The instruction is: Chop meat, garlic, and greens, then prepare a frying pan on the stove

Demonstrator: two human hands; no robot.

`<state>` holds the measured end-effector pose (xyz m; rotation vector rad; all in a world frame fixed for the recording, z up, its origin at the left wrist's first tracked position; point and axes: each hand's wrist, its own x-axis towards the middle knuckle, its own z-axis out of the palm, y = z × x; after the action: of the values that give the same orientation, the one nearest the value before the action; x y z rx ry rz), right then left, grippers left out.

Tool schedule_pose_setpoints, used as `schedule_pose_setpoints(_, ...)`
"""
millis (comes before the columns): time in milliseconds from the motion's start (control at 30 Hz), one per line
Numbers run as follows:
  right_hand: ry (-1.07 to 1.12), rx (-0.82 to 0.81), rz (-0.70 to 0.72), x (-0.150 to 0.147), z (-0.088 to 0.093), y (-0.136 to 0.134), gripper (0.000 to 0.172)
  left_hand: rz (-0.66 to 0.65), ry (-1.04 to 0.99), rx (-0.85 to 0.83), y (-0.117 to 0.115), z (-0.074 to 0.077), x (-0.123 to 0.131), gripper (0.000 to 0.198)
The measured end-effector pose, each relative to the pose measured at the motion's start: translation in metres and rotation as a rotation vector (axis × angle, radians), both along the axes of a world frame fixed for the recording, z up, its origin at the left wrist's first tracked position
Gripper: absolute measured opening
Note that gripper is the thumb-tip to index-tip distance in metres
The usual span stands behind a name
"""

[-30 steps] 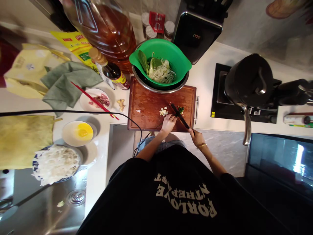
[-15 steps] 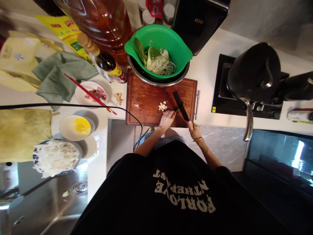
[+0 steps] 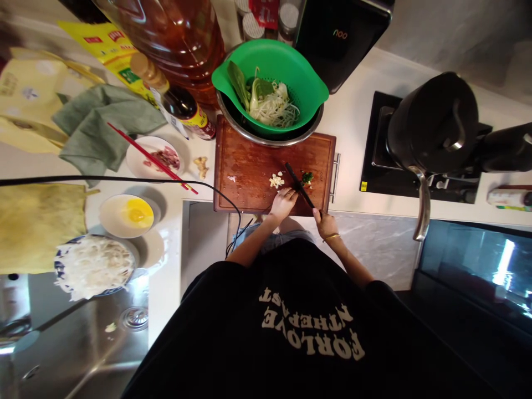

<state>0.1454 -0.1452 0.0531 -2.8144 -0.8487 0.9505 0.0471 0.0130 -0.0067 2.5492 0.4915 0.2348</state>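
My right hand (image 3: pixel 326 223) is wrapped round the handle of a dark-bladed kitchen knife (image 3: pixel 300 185), held slantwise over a brown wooden cutting board (image 3: pixel 245 149). Close against the blade's left side, my left hand (image 3: pixel 284 202) rests on the board with its fingers curled and pressed down on greens, mostly hidden by fingers and blade. Right of the blade lies a small heap of chopped greens (image 3: pixel 306 178). Chopped garlic (image 3: pixel 276 180) forms a pale pile just beyond my left fingertips.
A green colander (image 3: pixel 307 83) with bean sprouts and leafy vegetables sits in a metal bowl on the board's far edge. Left are ginger (image 3: pixel 201 167), a plate of meat with red chopsticks (image 3: pixel 145 154), and an egg bowl (image 3: pixel 110 216). A black cable (image 3: pixel 199 182) crosses the counter. A pot (image 3: pixel 432 122) stands right.
The knife and my right hand have shifted left, bringing the blade beside my left fingers. The chopped greens now show to the right of the blade. My left hand has hardly moved.
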Motion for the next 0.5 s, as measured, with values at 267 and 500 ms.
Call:
schedule_pose_setpoints(267,-0.01,0.161,-0.115,0.004,-0.009,0.005,0.066,0.016,0.011,-0.011,0.001,0.002,0.012,0.027)
schedule_pose_setpoints(500,-0.008,0.088,0.004,0.016,0.015,-0.01,0.062,0.165,-0.086,-0.069,-0.004,0.013,0.015,0.021)
